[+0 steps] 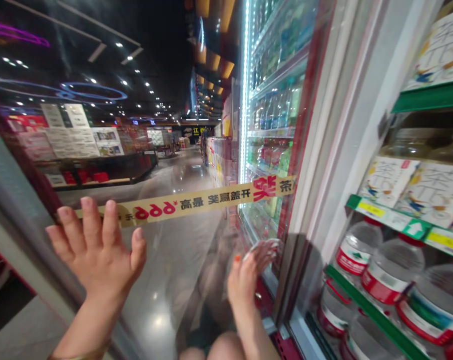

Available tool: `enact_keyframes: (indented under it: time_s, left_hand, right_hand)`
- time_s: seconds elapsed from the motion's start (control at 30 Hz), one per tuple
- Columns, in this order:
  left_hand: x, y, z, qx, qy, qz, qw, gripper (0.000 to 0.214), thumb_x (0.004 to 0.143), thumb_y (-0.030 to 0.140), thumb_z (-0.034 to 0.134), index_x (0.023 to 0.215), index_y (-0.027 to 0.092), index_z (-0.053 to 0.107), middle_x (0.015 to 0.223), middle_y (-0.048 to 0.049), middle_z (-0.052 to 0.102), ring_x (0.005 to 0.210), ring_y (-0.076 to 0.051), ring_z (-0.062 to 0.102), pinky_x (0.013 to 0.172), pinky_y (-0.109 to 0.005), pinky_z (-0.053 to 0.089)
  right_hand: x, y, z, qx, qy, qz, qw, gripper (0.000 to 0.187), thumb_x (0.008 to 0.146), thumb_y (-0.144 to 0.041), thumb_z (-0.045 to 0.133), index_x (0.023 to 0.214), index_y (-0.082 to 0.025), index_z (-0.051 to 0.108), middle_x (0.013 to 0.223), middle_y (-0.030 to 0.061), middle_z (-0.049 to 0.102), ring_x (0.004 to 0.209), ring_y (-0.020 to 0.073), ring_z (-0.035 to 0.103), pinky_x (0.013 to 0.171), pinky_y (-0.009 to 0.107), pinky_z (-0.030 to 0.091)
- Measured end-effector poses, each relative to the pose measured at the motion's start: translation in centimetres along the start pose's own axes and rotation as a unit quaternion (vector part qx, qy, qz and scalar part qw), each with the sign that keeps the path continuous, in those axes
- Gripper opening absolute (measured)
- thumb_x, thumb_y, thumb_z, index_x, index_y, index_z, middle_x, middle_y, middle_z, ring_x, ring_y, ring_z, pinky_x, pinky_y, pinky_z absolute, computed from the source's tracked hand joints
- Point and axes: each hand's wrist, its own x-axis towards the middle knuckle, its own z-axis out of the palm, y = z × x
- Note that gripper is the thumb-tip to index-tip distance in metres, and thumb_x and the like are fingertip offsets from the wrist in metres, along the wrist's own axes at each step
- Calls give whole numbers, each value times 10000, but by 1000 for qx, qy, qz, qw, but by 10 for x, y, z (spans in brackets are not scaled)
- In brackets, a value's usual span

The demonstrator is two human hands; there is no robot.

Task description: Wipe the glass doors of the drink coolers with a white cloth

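My left hand (94, 247) lies with fingers spread, palm toward the glass door (166, 265), near the left end of a yellow sticker strip (222, 200) with reversed lettering. My right hand (245, 280) is lower, close to the glass near the door's right-hand frame. Its fingers are bent over a whitish cloth (264, 250), which is blurred and partly merges with reflections in the glass. A small orange spot shows at a fingertip of that hand. My bare knees appear at the bottom edge.
On the right, fridge shelves with green edges (376, 315) hold large water bottles (393, 265) and boxed tea bottles (429, 185). A white door frame (335, 125) stands between them and the glass. Beyond lie a shop aisle and a display counter (98, 172).
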Motion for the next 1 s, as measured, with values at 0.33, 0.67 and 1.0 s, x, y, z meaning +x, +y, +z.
enact_keyframes:
  time_s: [0.33, 0.67, 1.0]
  left_hand:
    - [0, -5, 3, 5, -8, 21, 1000, 938, 989, 502, 580, 1781, 243, 149, 1881, -34, 62, 1748, -323, -4, 1403, -622, 5]
    - [1, -6, 0, 8, -11, 26, 1000, 906, 1021, 485, 568, 1780, 223, 150, 1880, -51, 55, 1751, -305, -31, 1408, -633, 5]
    - [4, 8, -2, -23, -19, -31, 999, 898, 1029, 396, 630, 1780, 363, 139, 1873, 19, 79, 1749, -327, 15, 1426, -653, 22]
  right_hand:
    - [-39, 48, 6, 8, -9, -96, 995, 683, 1140, -475, 282, 1750, -168, 298, 1713, 255, 457, 1672, 430, 294, 1280, 798, 272]
    - [-124, -47, 28, 95, -158, -214, 959, 719, 1001, -673, 517, 1669, -411, 482, 1654, 18, 594, 1568, 415, 496, 1199, 688, 502]
    - [-85, 20, 18, 24, -65, 6, 998, 729, 1119, -426, 176, 1786, -133, 148, 1782, 251, 341, 1712, 417, 200, 1276, 817, 283]
